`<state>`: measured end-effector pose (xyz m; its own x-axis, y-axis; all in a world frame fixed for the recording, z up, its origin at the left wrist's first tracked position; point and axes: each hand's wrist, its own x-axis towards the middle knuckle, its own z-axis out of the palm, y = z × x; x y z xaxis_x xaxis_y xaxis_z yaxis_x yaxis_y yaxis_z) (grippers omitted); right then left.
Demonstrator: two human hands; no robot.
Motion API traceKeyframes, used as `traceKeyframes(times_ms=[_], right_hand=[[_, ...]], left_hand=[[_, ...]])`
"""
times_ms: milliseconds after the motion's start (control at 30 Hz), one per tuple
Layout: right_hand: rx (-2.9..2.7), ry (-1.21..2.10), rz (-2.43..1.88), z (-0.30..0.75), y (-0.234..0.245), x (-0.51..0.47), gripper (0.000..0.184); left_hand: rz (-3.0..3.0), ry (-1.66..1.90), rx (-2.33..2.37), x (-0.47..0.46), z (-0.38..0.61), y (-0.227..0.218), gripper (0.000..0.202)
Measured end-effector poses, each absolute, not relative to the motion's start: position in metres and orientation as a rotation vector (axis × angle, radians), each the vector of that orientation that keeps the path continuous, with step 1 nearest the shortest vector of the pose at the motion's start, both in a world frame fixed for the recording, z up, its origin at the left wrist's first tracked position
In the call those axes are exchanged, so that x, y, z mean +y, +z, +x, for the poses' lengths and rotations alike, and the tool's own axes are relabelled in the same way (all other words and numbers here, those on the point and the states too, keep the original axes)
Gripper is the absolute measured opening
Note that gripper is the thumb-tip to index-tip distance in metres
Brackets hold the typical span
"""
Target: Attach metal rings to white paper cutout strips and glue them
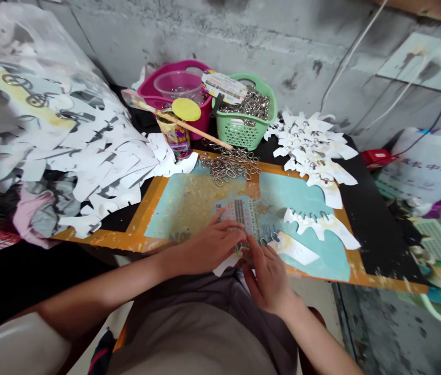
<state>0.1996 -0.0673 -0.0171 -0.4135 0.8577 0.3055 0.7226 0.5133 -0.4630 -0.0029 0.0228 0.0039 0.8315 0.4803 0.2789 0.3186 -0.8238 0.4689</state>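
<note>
White paper cut-out [226,264] is poking out from between my hands, low on the scuffed teal-and-orange work board [200,208], w/ a small metal ring [263,240] just beside it. My left hand [208,247] is curling in from the left and my right hand [267,276] is coming up from below, the two almost touching. Both are pinching narrow on the card, but fingers are hiding the spot, so I can't tell from this cam if the ring's in the grip too. Another cut-out [322,226] is lying on the board just ahead, w/ a row of rings along its top edge. Loose rings [230,164] are heaped at the board's far edge, and more are filling the green plastic basket [239,127]. Pink tub [175,99] is standing beside it, holding a clear cup [179,86]. Big stack of cut-outs [87,151] is piling up at left, smaller pile [310,146] at right, on the black table [376,219].
</note>
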Motion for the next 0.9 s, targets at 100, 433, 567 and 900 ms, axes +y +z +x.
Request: traceKeyframes(times_ms=[100, 433, 567, 900], right_hand=[[-2.216, 0.362, -1.324, 0.197, -0.016, -0.069, 0.076], [-2.184, 0.294, -1.376, 0.197, -0.022, -0.074, 0.068], [-2.212, 0.282, -1.339, 0.197, -0.021, -0.074, 0.060], [-2.225, 0.357, -1.375, 0.194, -0.011, -0.070, 0.041]], left_hand=[[2.603, 0.554, 0.542, 0.025, 0.001, -0.001, 0.009], [2.636, 0.731, 0.628, 0.006, -0.019, -0.017, 0.014], [2.647, 0.671, 0.659, 0.005, -0.020, -0.012, 0.013], [2.789, 0.654, 0.614, -0.003, -0.034, -0.014, 0.037]])
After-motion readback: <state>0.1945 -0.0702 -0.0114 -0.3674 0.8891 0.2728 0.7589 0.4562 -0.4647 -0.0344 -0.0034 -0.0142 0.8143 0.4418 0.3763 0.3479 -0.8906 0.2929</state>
